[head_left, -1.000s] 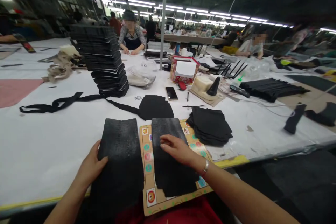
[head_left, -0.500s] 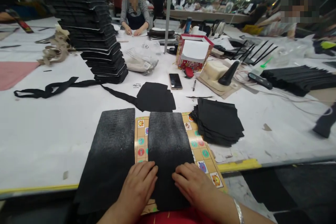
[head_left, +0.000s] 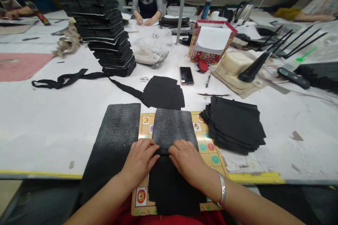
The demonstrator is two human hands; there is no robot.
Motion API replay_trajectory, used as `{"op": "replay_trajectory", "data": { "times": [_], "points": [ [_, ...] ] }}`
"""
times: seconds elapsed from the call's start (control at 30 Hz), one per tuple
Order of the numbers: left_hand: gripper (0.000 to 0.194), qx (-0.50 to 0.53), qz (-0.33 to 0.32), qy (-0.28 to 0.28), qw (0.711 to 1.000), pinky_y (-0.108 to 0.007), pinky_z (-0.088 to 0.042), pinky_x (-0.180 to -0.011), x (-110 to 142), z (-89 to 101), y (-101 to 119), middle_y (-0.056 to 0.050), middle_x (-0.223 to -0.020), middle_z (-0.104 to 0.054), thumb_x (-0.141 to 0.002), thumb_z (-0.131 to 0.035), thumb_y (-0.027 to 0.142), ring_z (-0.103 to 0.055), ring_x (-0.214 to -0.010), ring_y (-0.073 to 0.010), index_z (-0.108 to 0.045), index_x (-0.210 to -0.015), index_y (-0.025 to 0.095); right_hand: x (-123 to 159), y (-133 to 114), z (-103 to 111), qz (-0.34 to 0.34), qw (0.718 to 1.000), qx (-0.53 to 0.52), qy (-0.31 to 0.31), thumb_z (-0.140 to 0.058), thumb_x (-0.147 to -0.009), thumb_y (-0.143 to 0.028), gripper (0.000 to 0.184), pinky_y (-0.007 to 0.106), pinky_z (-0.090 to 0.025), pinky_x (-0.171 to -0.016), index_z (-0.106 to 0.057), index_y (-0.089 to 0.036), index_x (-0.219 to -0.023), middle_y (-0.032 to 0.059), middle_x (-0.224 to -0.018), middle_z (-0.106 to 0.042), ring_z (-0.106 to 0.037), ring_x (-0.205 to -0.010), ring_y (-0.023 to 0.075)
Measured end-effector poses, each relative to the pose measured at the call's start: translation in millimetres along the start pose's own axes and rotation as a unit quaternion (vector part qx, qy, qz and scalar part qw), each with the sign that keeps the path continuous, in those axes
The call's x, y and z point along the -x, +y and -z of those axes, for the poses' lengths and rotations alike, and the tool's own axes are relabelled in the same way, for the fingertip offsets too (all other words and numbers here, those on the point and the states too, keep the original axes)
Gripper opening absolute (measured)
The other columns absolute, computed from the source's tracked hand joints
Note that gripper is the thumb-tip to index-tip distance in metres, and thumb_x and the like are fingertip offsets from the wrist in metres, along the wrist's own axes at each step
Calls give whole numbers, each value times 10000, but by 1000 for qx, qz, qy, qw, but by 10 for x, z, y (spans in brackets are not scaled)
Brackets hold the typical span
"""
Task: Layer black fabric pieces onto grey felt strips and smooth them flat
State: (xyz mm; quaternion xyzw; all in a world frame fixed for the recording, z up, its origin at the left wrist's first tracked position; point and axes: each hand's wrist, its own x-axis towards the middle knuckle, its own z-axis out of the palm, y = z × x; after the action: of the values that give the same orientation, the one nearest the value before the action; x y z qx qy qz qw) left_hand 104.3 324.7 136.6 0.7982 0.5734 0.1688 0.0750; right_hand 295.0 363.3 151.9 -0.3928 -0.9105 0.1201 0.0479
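A black fabric panel (head_left: 176, 188) lies on a patterned board (head_left: 141, 182) with cartoon animal squares. Its far part is dusty grey, and a ridge like a folded edge crosses it between my hands. At the ridge's left end, my left hand (head_left: 142, 154) pinches the material between curled fingers and thumb. My right hand (head_left: 186, 160) grips the right end the same way, a silver bracelet on its wrist. Left of the board rests a second black panel (head_left: 116, 137), also greyish at its far end. A pile of black pieces (head_left: 235, 123) overlaps the board's right edge.
Behind the board lie several black pieces (head_left: 162, 93) and a long black strip (head_left: 63, 79). A tall stack of black panels (head_left: 102, 24) leans at back left. Farther right are a phone (head_left: 186, 76), a pen (head_left: 208, 81) and a red box (head_left: 211, 42). A co-worker (head_left: 147, 1) sits opposite.
Both hands have moved away from my body along the panel. The near part now shows matte black up to a ridge under my fingers. My view has tipped down and turned slightly left.
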Motion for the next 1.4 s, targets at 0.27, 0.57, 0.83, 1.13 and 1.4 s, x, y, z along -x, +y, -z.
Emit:
{"op": "replay_trajectory", "data": {
  "times": [0.27,0.57,0.83,1.13,1.4],
  "points": [
    [107,-3,-31,47,998,-410,-403,-878,91,-5,23,-63,-1140,-551,-818,-524,174,-465,-1080,-233,-594,-887,218,100,65,-27,191,981,24,32,-421,-896,-130,121,320,-356,-725,-536,-165,-903,72,-927,-573,-493,-823,193],
    [312,-66,-32,152,986,-366,-388,-882,208,-23,96,-81,-1055,-622,-819,-578,214,-529,-1014,-208,-531,-1123,165,116,256,226,-11,993,53,-107,-605,-810,-346,190,275,-359,-569,-504,-187,-837,44,-752,-614,-594,-675,204],
    [222,-110,-29,138,984,-368,-334,-848,382,-133,250,-27,-1039,-679,-849,-545,260,-579,-944,-200,-620,-1042,183,-97,86,181,37,995,43,-77,-558,-843,-403,219,297,-367,-597,-539,-187,-814,42,-746,-590,-569,-673,206],
    [250,-130,-13,125,983,-366,-343,-852,420,-117,275,-42,-1041,-678,-851,-532,279,-584,-939,-193,-625,-1059,177,-59,171,-107,151,987,-33,34,-467,-887,-138,169,287,-394,-703,-578,-163,-1013,60,-861,-578,-508,-779,170],
    [248,-125,-12,120,985,-366,-345,-835,424,-115,268,-37,-1054,-674,-868,-492,271,-580,-934,-194,-623,-1053,172,-15,196,-111,255,964,21,70,-370,-904,-112,282,320,-388,-624,-553,-81,-1116,103,-847,-586,-481,-738,190]
  ]
}}
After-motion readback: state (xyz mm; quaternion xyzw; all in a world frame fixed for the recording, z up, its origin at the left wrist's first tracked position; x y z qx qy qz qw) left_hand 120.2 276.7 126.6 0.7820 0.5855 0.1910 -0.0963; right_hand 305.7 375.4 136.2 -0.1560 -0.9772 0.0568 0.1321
